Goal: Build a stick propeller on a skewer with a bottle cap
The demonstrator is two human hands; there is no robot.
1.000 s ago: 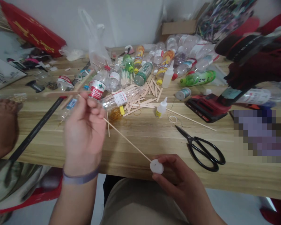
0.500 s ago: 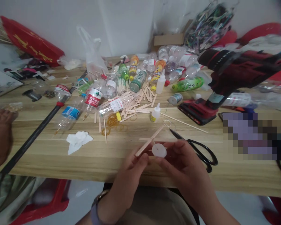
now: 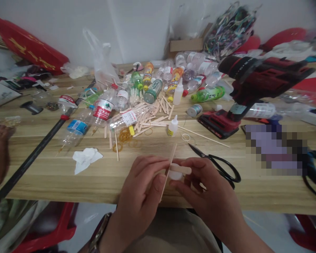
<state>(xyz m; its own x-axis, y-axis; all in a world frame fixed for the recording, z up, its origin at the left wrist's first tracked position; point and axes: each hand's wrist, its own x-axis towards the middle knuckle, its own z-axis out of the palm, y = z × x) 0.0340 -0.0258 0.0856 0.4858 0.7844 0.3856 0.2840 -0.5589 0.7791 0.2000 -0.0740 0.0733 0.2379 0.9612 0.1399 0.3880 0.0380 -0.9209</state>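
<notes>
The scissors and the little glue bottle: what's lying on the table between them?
In the head view, a thin wooden skewer and a small rubber band lie between the scissors and the glue bottle.

A craft workshop: the long wooden worktop (image 3: 226, 196) carries flat wooden craft sticks (image 3: 152, 117), empty clear plastic bottles (image 3: 102, 107), a red cordless drill (image 3: 252, 84) and black-handled scissors (image 3: 221, 167).

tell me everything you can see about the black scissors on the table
The scissors are all black, with metal-looking blades and two large oval loop handles. They lie flat on the wooden table, blades slightly parted, tips pointing up-left toward a small white ring, handles toward the table's near edge. They sit just right of the right hand; whether it touches them is unclear.
</notes>
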